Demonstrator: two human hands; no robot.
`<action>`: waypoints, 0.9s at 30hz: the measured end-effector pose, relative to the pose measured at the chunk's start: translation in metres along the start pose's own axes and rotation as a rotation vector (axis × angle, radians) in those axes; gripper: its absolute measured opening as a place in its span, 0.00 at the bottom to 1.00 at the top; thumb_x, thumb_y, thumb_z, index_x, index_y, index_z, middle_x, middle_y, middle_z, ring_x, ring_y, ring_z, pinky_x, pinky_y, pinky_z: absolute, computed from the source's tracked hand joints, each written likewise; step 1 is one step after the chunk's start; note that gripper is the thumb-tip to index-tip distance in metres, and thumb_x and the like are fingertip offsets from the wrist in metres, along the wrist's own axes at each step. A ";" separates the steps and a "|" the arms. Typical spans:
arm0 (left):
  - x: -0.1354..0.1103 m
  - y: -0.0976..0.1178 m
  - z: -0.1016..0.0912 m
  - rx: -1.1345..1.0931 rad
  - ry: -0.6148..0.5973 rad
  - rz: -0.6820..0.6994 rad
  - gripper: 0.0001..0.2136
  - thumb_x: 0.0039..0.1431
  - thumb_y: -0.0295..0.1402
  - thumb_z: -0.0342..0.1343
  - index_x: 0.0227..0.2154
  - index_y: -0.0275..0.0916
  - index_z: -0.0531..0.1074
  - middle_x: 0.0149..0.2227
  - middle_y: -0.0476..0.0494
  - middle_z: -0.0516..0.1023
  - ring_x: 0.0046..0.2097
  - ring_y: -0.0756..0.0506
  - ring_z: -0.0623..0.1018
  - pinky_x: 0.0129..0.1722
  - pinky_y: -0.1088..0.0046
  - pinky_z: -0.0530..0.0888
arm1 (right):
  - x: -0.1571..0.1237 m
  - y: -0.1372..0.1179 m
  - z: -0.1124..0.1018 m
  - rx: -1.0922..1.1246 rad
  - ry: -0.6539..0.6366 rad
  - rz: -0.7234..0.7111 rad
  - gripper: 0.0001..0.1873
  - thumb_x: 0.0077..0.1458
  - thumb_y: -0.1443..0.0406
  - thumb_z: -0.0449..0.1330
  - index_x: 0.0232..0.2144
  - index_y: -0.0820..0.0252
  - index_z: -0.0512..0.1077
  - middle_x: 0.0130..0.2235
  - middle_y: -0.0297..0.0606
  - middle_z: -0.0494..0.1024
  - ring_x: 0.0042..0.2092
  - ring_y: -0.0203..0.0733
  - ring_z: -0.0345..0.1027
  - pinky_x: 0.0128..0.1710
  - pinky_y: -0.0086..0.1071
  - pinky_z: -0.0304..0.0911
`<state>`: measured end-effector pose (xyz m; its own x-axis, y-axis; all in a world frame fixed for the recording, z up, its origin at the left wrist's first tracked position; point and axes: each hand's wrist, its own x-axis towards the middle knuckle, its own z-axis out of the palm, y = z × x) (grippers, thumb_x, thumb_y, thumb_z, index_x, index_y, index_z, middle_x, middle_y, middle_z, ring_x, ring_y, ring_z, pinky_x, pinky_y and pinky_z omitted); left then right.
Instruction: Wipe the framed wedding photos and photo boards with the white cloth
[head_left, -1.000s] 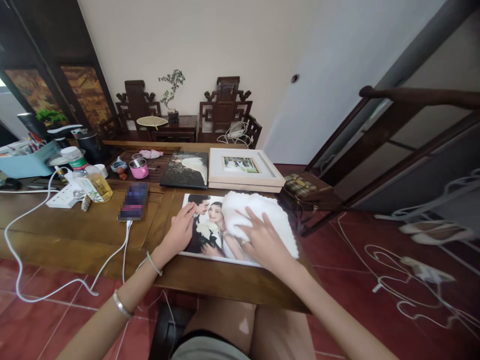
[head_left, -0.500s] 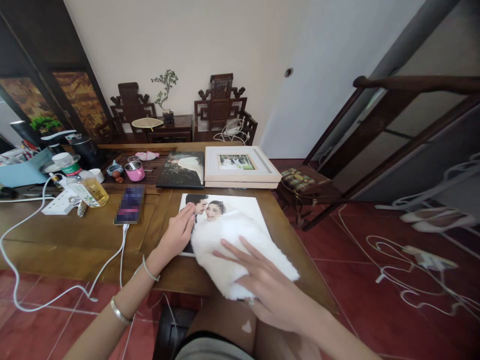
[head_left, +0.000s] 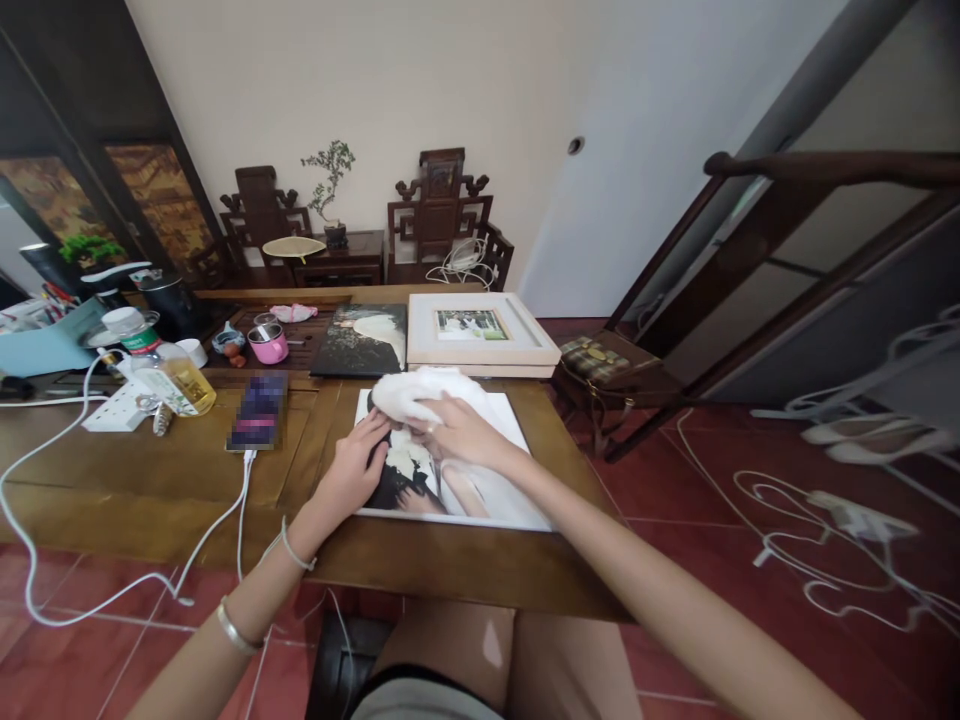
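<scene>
A photo panel (head_left: 501,512) showing a couple lies flat on the wooden table in front of me. My left hand (head_left: 354,462) rests open on its left edge, fingers stretched over the dark part of the picture. On the panel's upper part, my right hand (head_left: 463,432) is pressed onto a fluffy white cloth (head_left: 409,392), with fingers bent into it. The cloth is bunched and hides the faces in the picture. My right fingertips are partly sunk in the cloth.
Behind the panel are a dark picture panel (head_left: 364,345) and a pale framed picture (head_left: 427,345). Leftward on the table (head_left: 300,505) are a phone (head_left: 259,410), a pink cup (head_left: 268,343), a bottle (head_left: 176,375) and a power strip (head_left: 112,405). A wooden chair (head_left: 667,270) stands right.
My right hand has pushed the white cloth forward and left, from the panel's near right corner to its top. The lower part of the picture is now uncovered. My left hand stays nearly in place.
</scene>
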<state>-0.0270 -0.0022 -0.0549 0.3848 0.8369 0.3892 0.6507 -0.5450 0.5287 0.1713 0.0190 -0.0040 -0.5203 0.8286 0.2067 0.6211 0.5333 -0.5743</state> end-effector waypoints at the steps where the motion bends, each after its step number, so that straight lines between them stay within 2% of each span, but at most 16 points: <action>1: 0.001 0.000 -0.001 0.007 0.003 0.000 0.17 0.63 0.29 0.45 0.52 0.36 0.71 0.57 0.38 0.70 0.62 0.40 0.65 0.62 0.57 0.63 | 0.015 -0.006 0.004 -0.006 -0.005 -0.016 0.18 0.61 0.65 0.47 0.46 0.56 0.74 0.49 0.37 0.78 0.52 0.50 0.69 0.60 0.48 0.50; 4: 0.002 0.001 -0.002 0.022 0.009 0.002 0.16 0.63 0.28 0.45 0.50 0.34 0.72 0.55 0.35 0.72 0.59 0.40 0.69 0.60 0.58 0.65 | 0.042 -0.016 0.016 -0.070 -0.016 -0.050 0.18 0.61 0.65 0.46 0.45 0.59 0.74 0.52 0.41 0.76 0.54 0.52 0.66 0.58 0.47 0.51; 6: 0.001 0.001 -0.002 0.019 0.006 0.007 0.16 0.63 0.28 0.45 0.50 0.33 0.72 0.54 0.35 0.73 0.59 0.41 0.69 0.60 0.59 0.65 | 0.040 -0.016 0.018 -0.116 -0.015 -0.051 0.19 0.61 0.66 0.46 0.48 0.59 0.73 0.54 0.42 0.74 0.56 0.52 0.64 0.58 0.47 0.50; 10: 0.001 0.000 0.000 -0.003 -0.011 0.001 0.18 0.63 0.30 0.45 0.53 0.33 0.70 0.58 0.35 0.68 0.62 0.41 0.65 0.62 0.58 0.62 | -0.002 0.004 0.000 -0.177 -0.006 -0.022 0.22 0.56 0.70 0.48 0.50 0.58 0.71 0.56 0.39 0.72 0.56 0.50 0.64 0.61 0.48 0.48; 15: -0.001 0.000 0.001 -0.008 -0.020 -0.046 0.18 0.63 0.29 0.45 0.54 0.36 0.69 0.60 0.38 0.65 0.64 0.41 0.62 0.63 0.56 0.60 | -0.070 0.061 -0.031 -0.276 0.081 0.169 0.23 0.54 0.69 0.48 0.52 0.57 0.70 0.54 0.40 0.74 0.60 0.52 0.61 0.62 0.50 0.47; 17: -0.001 0.001 0.001 -0.004 -0.014 -0.050 0.18 0.63 0.29 0.45 0.54 0.37 0.69 0.60 0.39 0.65 0.64 0.41 0.62 0.62 0.56 0.61 | -0.086 0.081 -0.036 -0.297 0.119 0.184 0.23 0.53 0.69 0.49 0.50 0.57 0.70 0.55 0.39 0.73 0.61 0.53 0.59 0.63 0.52 0.46; 19: -0.001 0.001 0.001 -0.002 -0.001 -0.050 0.18 0.63 0.30 0.45 0.53 0.37 0.70 0.60 0.38 0.66 0.63 0.41 0.63 0.62 0.57 0.61 | -0.094 0.089 -0.036 -0.309 0.132 0.163 0.21 0.52 0.70 0.49 0.46 0.59 0.72 0.58 0.42 0.70 0.63 0.54 0.54 0.63 0.55 0.45; 21: -0.001 0.001 0.000 -0.003 0.016 -0.055 0.17 0.63 0.30 0.46 0.52 0.36 0.71 0.60 0.38 0.66 0.62 0.41 0.65 0.62 0.59 0.62 | -0.099 0.084 -0.032 -0.320 0.118 0.120 0.18 0.51 0.71 0.49 0.41 0.61 0.74 0.61 0.47 0.64 0.65 0.55 0.49 0.63 0.58 0.43; 23: 0.000 0.001 -0.001 -0.010 0.027 -0.065 0.17 0.63 0.31 0.46 0.52 0.35 0.71 0.60 0.37 0.66 0.61 0.41 0.67 0.62 0.60 0.63 | -0.105 0.067 -0.026 -0.326 0.074 0.058 0.17 0.48 0.73 0.50 0.37 0.63 0.75 0.63 0.50 0.59 0.66 0.55 0.44 0.64 0.59 0.40; 27: 0.001 0.000 -0.002 -0.021 0.023 -0.077 0.19 0.63 0.33 0.47 0.55 0.36 0.68 0.61 0.38 0.65 0.61 0.41 0.66 0.62 0.59 0.62 | -0.134 0.017 -0.011 -0.309 -0.020 -0.055 0.20 0.39 0.77 0.49 0.31 0.62 0.76 0.64 0.45 0.57 0.68 0.53 0.35 0.64 0.62 0.33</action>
<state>-0.0275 -0.0016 -0.0529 0.3193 0.8750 0.3638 0.6637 -0.4805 0.5732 0.2584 -0.0813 -0.0334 -0.5677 0.7952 0.2129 0.7388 0.6062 -0.2945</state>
